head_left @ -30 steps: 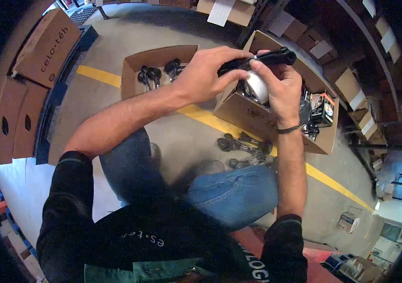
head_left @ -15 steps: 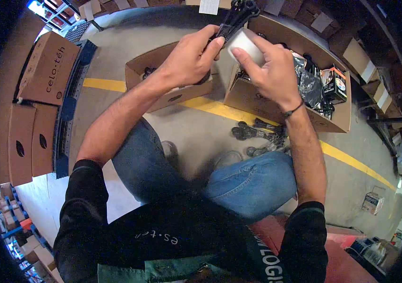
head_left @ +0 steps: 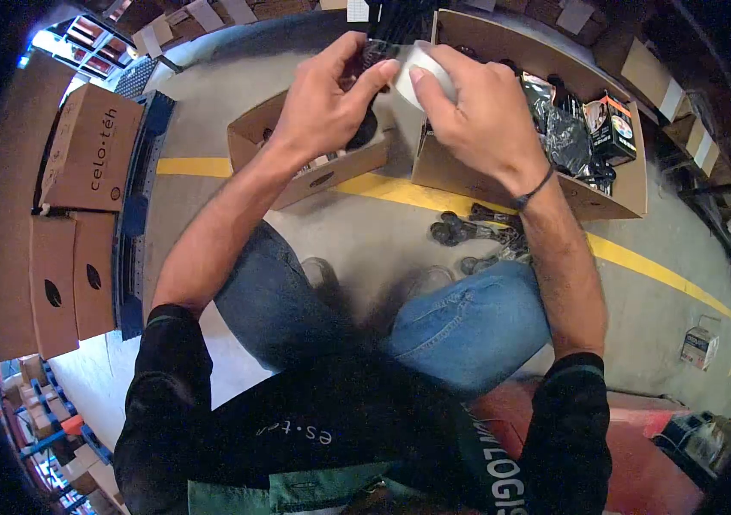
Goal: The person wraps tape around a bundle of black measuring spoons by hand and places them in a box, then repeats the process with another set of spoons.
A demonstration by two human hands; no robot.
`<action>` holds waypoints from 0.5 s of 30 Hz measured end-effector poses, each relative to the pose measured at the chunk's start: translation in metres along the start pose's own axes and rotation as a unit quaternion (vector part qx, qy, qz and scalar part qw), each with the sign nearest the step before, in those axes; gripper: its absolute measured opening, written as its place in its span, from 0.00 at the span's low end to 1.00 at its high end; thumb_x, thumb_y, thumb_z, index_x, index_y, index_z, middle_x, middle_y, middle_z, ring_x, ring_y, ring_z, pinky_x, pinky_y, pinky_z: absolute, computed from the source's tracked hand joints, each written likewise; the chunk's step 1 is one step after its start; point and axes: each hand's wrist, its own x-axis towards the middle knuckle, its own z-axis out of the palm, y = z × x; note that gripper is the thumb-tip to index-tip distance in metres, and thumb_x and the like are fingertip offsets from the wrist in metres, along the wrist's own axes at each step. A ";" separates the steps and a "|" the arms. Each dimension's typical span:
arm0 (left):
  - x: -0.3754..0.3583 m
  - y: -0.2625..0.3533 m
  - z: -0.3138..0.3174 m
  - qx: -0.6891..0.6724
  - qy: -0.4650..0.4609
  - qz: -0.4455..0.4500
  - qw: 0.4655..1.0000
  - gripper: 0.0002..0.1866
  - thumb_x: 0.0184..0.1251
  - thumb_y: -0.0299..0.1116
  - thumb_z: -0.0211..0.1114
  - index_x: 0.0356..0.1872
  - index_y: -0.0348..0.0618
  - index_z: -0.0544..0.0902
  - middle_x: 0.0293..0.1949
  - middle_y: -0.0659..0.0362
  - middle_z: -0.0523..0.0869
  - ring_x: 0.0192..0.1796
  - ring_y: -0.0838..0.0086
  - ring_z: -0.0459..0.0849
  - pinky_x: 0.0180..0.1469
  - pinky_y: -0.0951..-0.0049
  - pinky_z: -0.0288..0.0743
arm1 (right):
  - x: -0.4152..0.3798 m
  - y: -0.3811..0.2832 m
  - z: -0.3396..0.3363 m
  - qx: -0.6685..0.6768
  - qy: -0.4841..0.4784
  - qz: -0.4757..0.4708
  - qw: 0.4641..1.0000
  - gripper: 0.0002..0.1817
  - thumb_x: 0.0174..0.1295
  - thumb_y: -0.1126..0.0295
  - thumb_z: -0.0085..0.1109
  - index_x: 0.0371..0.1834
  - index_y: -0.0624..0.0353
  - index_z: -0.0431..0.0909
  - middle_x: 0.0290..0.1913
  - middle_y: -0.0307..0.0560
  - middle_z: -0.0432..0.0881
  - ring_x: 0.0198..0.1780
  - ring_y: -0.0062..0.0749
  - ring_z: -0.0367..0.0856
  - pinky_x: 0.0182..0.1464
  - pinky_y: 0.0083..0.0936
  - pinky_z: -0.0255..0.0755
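My left hand (head_left: 324,101) grips a black handle-like part (head_left: 383,39) that points up and away at the top of the view. My right hand (head_left: 477,107) holds a white roll (head_left: 417,70) pressed against that part, thumb on its face. Both hands are raised over two open cardboard boxes on the floor. The small box (head_left: 297,176) on the left holds more black parts, mostly hidden by my left hand. The large box (head_left: 503,184) on the right holds black bagged items (head_left: 564,137) and a small printed carton (head_left: 610,129).
Several black parts (head_left: 477,236) lie on the concrete floor by my right knee, near a yellow floor line (head_left: 640,266). Stacked cardboard boxes (head_left: 87,150) stand on blue racking at left. Shelves with boxes run along the top and right. A small carton (head_left: 698,348) sits at lower right.
Both hands have risen toward the top of the view with the black part and white roll. The black part turned from lying sideways to pointing away. The camera tilted down slightly.
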 end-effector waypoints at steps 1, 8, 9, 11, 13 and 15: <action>0.001 -0.001 -0.002 0.032 -0.007 -0.002 0.999 0.16 0.75 0.41 0.65 0.47 0.35 0.79 0.29 0.58 0.84 0.33 0.80 0.80 0.35 0.74 0.74 | -0.001 0.001 0.002 -0.010 0.004 -0.009 1.000 0.16 0.64 0.58 0.55 0.38 0.59 0.82 0.28 0.65 0.83 0.32 0.63 0.84 0.39 0.53 0.78; -0.007 0.000 0.008 0.027 0.003 0.004 1.000 0.20 0.79 0.48 0.56 0.44 0.37 0.77 0.28 0.55 0.83 0.31 0.74 0.80 0.35 0.68 0.75 | 0.005 0.014 0.017 -0.011 0.012 -0.004 1.000 0.15 0.65 0.58 0.56 0.36 0.60 0.81 0.29 0.63 0.84 0.35 0.63 0.84 0.41 0.53 0.79; -0.009 0.006 0.009 0.014 0.017 -0.003 1.000 0.20 0.79 0.48 0.57 0.43 0.37 0.76 0.28 0.55 0.83 0.31 0.74 0.81 0.35 0.67 0.75 | 0.005 0.016 0.017 -0.001 0.003 0.007 1.000 0.15 0.65 0.58 0.55 0.35 0.61 0.81 0.31 0.63 0.84 0.36 0.63 0.84 0.42 0.53 0.79; -0.009 0.017 0.010 -0.012 0.045 -0.014 0.999 0.20 0.78 0.48 0.58 0.42 0.38 0.76 0.27 0.55 0.82 0.31 0.73 0.82 0.35 0.66 0.76 | 0.004 0.015 0.021 0.005 0.041 -0.046 0.998 0.15 0.65 0.58 0.55 0.35 0.61 0.80 0.33 0.63 0.84 0.37 0.63 0.84 0.43 0.53 0.78; -0.008 0.015 0.007 0.075 0.038 -0.011 0.996 0.20 0.78 0.48 0.60 0.41 0.37 0.75 0.28 0.54 0.83 0.32 0.71 0.83 0.36 0.64 0.76 | 0.003 0.010 0.020 -0.002 0.054 -0.059 0.997 0.16 0.65 0.59 0.55 0.34 0.62 0.80 0.35 0.62 0.84 0.38 0.62 0.84 0.43 0.53 0.78; -0.008 0.015 0.006 0.107 0.036 -0.013 0.994 0.20 0.77 0.47 0.61 0.40 0.37 0.75 0.27 0.53 0.82 0.31 0.68 0.84 0.36 0.63 0.76 | 0.002 0.002 0.015 -0.022 0.040 -0.036 0.998 0.16 0.65 0.58 0.55 0.33 0.62 0.80 0.35 0.61 0.84 0.39 0.62 0.83 0.42 0.53 0.78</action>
